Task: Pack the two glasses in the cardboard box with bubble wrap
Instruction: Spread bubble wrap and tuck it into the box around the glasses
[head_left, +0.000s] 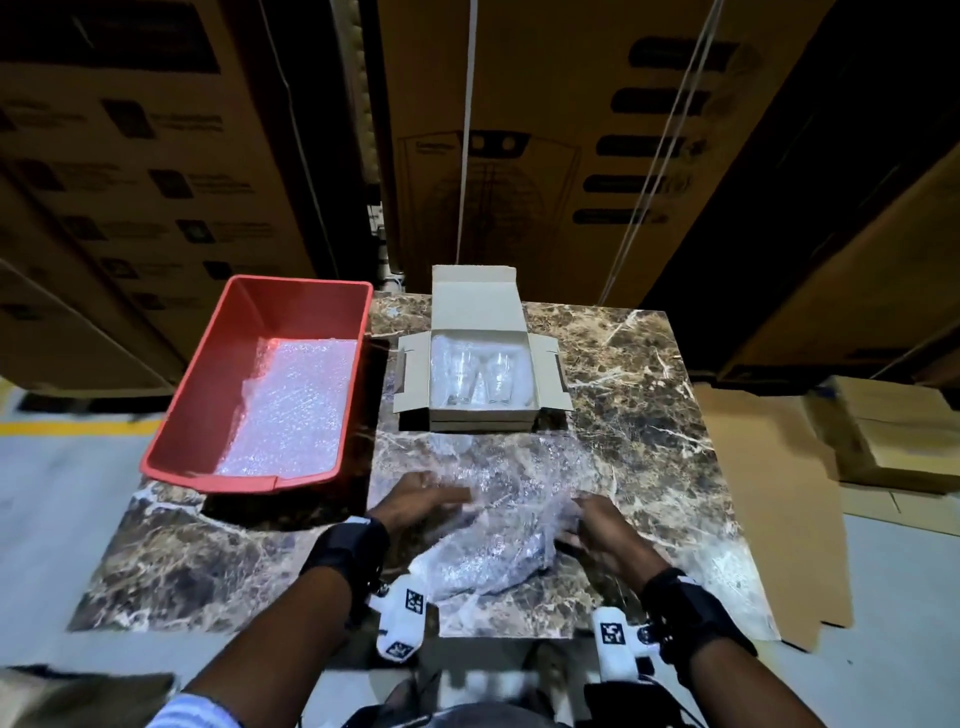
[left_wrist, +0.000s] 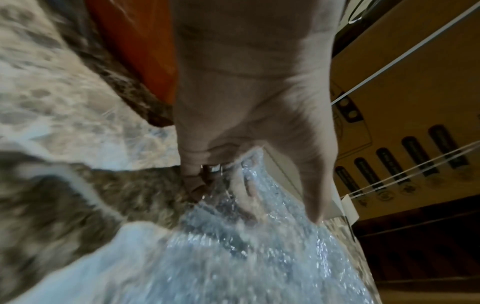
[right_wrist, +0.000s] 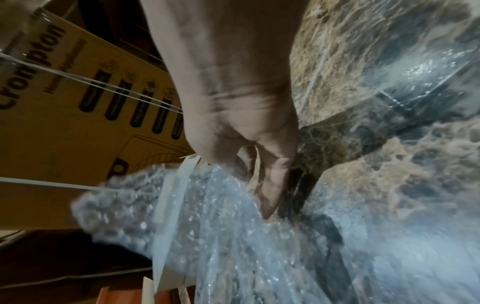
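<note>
Both glasses lie side by side in the open cardboard box at the worktop's far edge. Near the front edge, the left hand and right hand hold a loose sheet of bubble wrap, fingers curled into it. More wrap lines the red tub at the left edge.

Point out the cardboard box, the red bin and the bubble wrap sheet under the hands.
cardboard box (head_left: 483, 304): head view, inside of raised lid.
red bin (head_left: 291, 312): head view, inner wall.
bubble wrap sheet (head_left: 493, 561): head view, crumpled middle.
</note>
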